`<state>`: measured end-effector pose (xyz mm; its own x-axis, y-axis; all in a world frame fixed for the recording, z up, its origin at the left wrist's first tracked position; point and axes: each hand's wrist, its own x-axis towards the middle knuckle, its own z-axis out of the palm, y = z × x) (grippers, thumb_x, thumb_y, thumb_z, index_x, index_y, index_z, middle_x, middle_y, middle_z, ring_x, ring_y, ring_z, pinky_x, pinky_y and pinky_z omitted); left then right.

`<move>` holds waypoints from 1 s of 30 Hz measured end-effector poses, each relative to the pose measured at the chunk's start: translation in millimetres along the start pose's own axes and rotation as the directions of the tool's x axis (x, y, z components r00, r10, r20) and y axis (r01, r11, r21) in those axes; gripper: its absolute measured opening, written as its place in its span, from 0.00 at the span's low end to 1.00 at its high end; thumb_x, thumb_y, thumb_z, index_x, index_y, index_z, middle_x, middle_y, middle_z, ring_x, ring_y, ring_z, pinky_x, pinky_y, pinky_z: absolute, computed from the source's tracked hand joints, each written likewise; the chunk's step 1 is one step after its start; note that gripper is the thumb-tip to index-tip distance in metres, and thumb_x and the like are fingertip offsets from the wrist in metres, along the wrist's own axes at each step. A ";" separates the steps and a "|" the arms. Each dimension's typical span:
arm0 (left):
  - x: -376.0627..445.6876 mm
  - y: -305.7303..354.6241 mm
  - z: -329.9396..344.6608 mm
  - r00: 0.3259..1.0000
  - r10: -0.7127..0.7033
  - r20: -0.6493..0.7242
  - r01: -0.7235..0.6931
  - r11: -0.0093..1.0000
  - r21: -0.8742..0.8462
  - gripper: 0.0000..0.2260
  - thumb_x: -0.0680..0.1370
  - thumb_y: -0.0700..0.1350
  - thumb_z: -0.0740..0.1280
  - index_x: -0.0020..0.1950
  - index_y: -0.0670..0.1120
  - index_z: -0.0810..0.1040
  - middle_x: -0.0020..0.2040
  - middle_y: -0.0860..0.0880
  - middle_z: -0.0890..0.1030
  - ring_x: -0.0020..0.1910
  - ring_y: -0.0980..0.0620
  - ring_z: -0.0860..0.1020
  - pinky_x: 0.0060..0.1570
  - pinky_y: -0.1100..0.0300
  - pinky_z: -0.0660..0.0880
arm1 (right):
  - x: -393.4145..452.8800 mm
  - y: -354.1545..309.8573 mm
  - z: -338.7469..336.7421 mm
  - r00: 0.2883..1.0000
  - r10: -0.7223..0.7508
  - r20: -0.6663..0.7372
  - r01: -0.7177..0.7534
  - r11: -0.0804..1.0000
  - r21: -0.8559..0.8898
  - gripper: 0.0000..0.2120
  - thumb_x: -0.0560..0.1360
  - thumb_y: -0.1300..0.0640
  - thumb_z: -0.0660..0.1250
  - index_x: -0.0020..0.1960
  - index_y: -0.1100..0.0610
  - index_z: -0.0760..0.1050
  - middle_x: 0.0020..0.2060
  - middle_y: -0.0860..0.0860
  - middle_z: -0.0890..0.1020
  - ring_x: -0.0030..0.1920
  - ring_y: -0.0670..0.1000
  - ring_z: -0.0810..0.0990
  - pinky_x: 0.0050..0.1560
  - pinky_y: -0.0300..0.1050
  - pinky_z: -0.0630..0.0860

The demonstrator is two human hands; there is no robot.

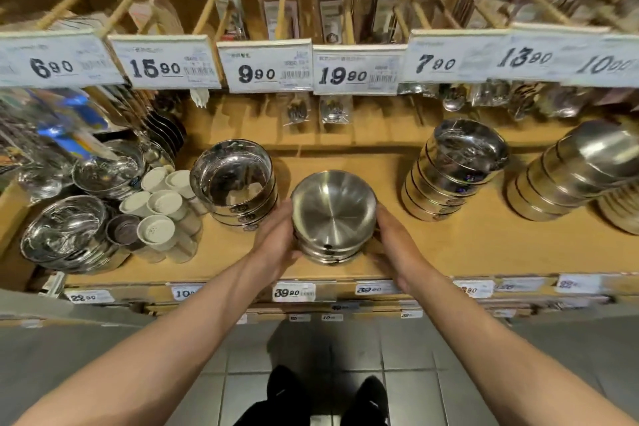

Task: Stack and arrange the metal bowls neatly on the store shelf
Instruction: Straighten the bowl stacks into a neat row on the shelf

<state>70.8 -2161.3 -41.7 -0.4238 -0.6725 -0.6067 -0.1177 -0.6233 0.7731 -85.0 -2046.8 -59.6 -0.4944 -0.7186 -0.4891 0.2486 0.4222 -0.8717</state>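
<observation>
Head view is showing you cupping a short stack of matte metal bowls [333, 214] between both palms, sitting on the wooden shelf [484, 242] near its front edge. Your left hand [276, 239] is pressing the stack's left wall and your right hand [397, 239] is pressing the right wall; fingers are wrapping toward the far side, though the fingertips are hidden behind the bowls, so I'm reading this as a two-sided clamp, not a pinch. Risk, as I judge it: you're squeezing the lower bowls only, so the top bowl is riding free and could slide or tilt if you shove the stack fast. The front edge is just on your side of the grip, so pulling back could tip the stack off the shelf. Just left of your left hand, a stack of shiny straight-walled bowls [235, 183] is standing close; sliding that way could be knocking it. Well right of your right hand, a taller shiny stack [456, 169] is leaning slightly, and a matte stack [570, 176] beyond it is leaning more. The top bowl in your grip is holding nothing; the shiny bowl to the left also looks empty. Far left, white cups [162, 204] are sitting among more bowls.
</observation>
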 end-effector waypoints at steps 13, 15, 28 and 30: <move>28.2 8.1 21.2 0.988 -0.017 -0.151 0.039 0.989 0.140 0.13 0.83 0.57 0.61 0.54 0.50 0.79 0.48 0.47 0.81 0.45 0.48 0.78 0.49 0.47 0.81 | 32.1 -22.3 -18.1 0.987 -0.161 -0.021 0.155 0.973 -0.170 0.19 0.82 0.46 0.55 0.53 0.53 0.83 0.51 0.50 0.86 0.58 0.53 0.82 0.67 0.56 0.74; 33.1 9.5 23.5 0.987 0.006 -0.160 0.020 0.987 0.158 0.14 0.83 0.58 0.60 0.57 0.50 0.78 0.50 0.49 0.81 0.48 0.48 0.79 0.55 0.42 0.80 | 34.7 -24.9 -17.8 0.985 -0.173 -0.017 0.167 0.971 -0.171 0.23 0.76 0.39 0.56 0.51 0.52 0.84 0.49 0.48 0.87 0.57 0.53 0.82 0.66 0.55 0.75; 71.1 37.5 46.8 0.980 -0.022 -0.200 0.067 0.973 0.222 0.15 0.80 0.49 0.61 0.56 0.43 0.84 0.42 0.44 0.83 0.39 0.46 0.78 0.32 0.55 0.73 | 82.2 -37.7 -30.7 0.989 -0.087 -0.116 0.067 0.983 -0.172 0.16 0.76 0.41 0.58 0.45 0.45 0.83 0.47 0.50 0.86 0.55 0.56 0.83 0.64 0.63 0.77; 69.8 38.9 46.9 0.981 -0.025 -0.195 0.066 0.976 0.208 0.15 0.79 0.48 0.62 0.56 0.43 0.84 0.40 0.46 0.80 0.38 0.47 0.77 0.29 0.59 0.69 | 82.6 -38.4 -29.6 0.989 -0.072 -0.126 0.052 0.987 -0.152 0.17 0.75 0.41 0.58 0.46 0.46 0.84 0.48 0.51 0.86 0.56 0.56 0.83 0.64 0.63 0.76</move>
<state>-5.4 -2213.8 -45.3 -0.2378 -0.7218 -0.6500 -0.3294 -0.5696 0.7530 -160.1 -2106.0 -65.6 -0.6122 -0.6714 -0.4176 0.0933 0.4631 -0.8814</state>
